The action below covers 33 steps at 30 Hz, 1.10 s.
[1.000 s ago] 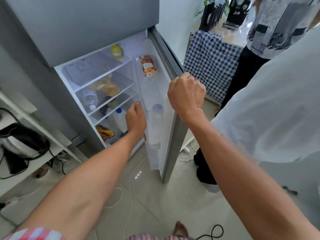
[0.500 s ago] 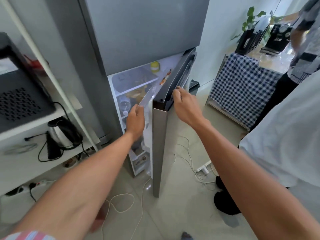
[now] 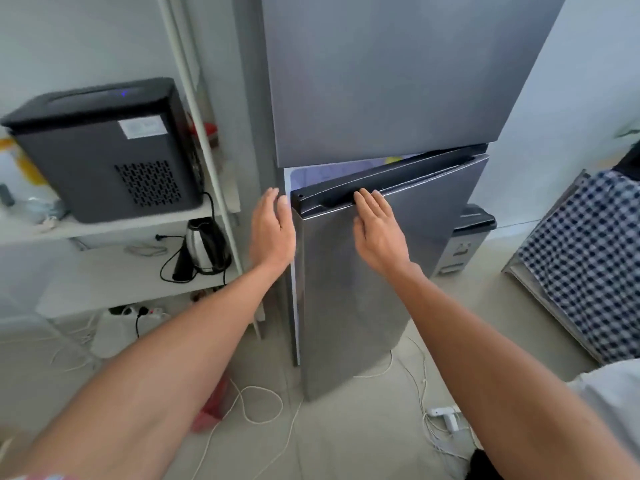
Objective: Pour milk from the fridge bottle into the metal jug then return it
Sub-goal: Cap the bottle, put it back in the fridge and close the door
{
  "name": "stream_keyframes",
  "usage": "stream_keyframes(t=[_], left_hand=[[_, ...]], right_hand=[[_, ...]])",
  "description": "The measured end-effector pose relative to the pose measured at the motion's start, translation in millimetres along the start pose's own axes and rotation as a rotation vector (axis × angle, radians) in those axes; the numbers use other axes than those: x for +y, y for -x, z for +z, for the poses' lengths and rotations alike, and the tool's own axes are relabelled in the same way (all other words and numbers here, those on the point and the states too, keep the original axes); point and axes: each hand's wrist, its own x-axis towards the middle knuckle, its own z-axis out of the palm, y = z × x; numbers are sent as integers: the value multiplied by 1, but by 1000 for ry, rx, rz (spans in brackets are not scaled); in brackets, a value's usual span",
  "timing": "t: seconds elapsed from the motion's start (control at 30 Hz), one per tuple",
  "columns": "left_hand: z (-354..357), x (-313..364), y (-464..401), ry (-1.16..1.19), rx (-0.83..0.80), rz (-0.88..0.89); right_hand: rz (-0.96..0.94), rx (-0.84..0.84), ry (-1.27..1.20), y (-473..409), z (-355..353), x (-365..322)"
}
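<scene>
The grey fridge (image 3: 381,81) stands in front of me. Its lower door (image 3: 398,271) is almost closed, with only a narrow lit gap along its left and top edges. My right hand (image 3: 377,226) presses flat on the door front, fingers straight and reaching the dark handle recess at the top. My left hand (image 3: 272,230) hovers with straight fingers just left of the door's free edge and holds nothing. The milk bottle and the metal jug are out of sight.
A white shelf unit (image 3: 114,230) to the left carries a black appliance (image 3: 107,147) and an electric kettle (image 3: 204,245). White cables and a power strip (image 3: 446,415) lie on the tiled floor. A checked cloth (image 3: 588,265) covers furniture at the right.
The fridge door has swung from wide open to nearly closed. My left hand has come out of the fridge, and my right hand has gone from gripping the door top to pressing flat on its front.
</scene>
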Motion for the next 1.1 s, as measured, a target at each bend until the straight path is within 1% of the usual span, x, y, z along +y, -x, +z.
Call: stream_keyframes(t=[0.07, 0.13, 0.2, 0.27, 0.4, 0.5, 0.63, 0.9, 1.1], left_hand=[[2, 5, 5, -98, 32, 75], [3, 12, 12, -260, 54, 212], [8, 16, 19, -416, 24, 307], [16, 18, 24, -543, -61, 320], [33, 21, 24, -708, -220, 219], [39, 21, 15, -729, -250, 163], [39, 17, -2, -779, -295, 145], [33, 16, -33, -772, -386, 105], [36, 12, -36, -768, -386, 120]], right_hand=[[-19, -34, 12, -6, 4, 1], [-38, -96, 33, -12, 5, 2], [-55, -166, 59, -18, 7, 3], [-74, -229, 88, -23, 7, 3], [-113, -320, 143, -32, 8, 7], [-142, -371, 200, -42, 7, 9], [-150, -406, 246, -56, 11, 8], [-124, -443, 276, -76, 21, 1], [-129, -420, 254, -76, 25, 4]])
